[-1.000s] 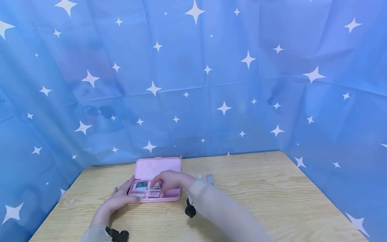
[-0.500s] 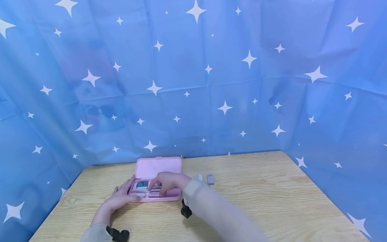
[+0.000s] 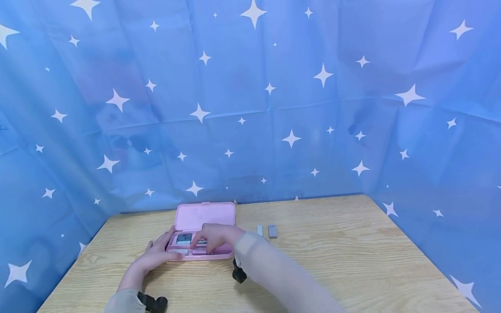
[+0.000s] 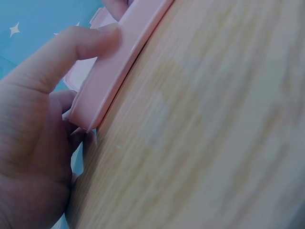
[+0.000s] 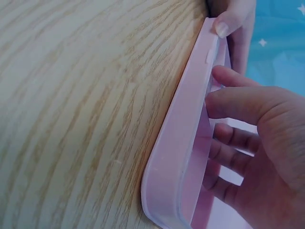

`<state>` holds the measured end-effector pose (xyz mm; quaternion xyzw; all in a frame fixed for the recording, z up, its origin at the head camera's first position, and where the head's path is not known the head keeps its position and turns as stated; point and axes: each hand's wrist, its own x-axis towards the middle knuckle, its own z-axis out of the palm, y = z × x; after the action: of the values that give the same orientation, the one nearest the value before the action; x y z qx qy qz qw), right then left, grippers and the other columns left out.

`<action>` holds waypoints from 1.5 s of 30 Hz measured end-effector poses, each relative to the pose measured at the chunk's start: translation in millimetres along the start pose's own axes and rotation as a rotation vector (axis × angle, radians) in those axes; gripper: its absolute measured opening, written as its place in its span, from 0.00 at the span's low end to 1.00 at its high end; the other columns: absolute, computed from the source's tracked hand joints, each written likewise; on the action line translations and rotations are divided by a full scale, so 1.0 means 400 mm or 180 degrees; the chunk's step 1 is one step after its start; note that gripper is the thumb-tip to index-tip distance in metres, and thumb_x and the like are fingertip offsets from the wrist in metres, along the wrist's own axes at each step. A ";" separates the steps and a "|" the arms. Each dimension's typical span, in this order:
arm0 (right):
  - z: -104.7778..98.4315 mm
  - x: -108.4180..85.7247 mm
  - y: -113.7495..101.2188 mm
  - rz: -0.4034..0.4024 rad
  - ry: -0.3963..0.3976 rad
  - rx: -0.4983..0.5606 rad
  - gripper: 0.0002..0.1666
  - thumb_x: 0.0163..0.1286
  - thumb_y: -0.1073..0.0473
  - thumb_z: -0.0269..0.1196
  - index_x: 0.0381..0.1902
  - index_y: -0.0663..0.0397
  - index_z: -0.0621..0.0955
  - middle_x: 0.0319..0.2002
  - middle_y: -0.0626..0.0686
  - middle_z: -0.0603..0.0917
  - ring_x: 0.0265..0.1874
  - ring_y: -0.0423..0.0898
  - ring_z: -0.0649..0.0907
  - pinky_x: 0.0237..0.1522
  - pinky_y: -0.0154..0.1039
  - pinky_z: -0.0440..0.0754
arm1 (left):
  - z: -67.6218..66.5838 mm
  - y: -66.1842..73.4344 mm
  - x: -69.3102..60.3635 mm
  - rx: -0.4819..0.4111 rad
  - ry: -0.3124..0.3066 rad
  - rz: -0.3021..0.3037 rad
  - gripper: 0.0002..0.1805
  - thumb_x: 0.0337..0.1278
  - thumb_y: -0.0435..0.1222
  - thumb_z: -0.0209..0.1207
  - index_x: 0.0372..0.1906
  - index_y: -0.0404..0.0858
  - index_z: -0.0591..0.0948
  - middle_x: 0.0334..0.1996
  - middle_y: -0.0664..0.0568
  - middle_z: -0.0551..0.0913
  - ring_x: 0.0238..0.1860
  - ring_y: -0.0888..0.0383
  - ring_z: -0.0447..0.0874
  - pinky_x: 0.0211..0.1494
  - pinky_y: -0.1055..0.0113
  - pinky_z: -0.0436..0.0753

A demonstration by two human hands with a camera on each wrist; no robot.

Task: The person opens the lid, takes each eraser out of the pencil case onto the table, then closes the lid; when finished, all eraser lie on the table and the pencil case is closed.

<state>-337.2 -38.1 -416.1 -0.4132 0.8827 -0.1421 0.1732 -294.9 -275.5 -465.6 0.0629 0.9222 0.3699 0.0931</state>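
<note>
A pink case lies with its lid raised against the back, its tray divided into compartments. My left hand grips the case's left end, thumb over the front wall and fingers along the side. My right hand reaches into the tray; its index finger and thumb are at opposite ends of a small pink block in a front compartment. The right wrist view hides that block behind the case's wall. A dark-topped block sits in the back-left compartment, and a pale block in front of it.
On the wooden table, right of the case, lie a grey block and a small pale block, partly behind the right sleeve. A blue star-patterned curtain hangs behind the table.
My right hand and forearm have shifted slightly left, with the index finger moving toward the pink block's left end. The left hand keeps its grip on the case.
</note>
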 end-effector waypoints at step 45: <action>-0.081 -0.063 0.033 -0.0147 0.0045 0.0139 0.29 0.61 0.70 0.65 0.56 0.39 0.79 0.38 0.44 0.77 0.35 0.37 0.74 0.36 0.29 0.74 | 0.001 0.009 -0.006 0.0071 0.0006 0.0025 0.62 0.46 0.53 0.68 0.77 0.35 0.43 0.74 0.31 0.45 0.73 0.30 0.36 0.67 0.34 0.26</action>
<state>-344.7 -7.1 -387.5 -0.4285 0.8708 -0.1682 0.1726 -292.5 -273.1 -463.2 0.0672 0.9261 0.3601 0.0901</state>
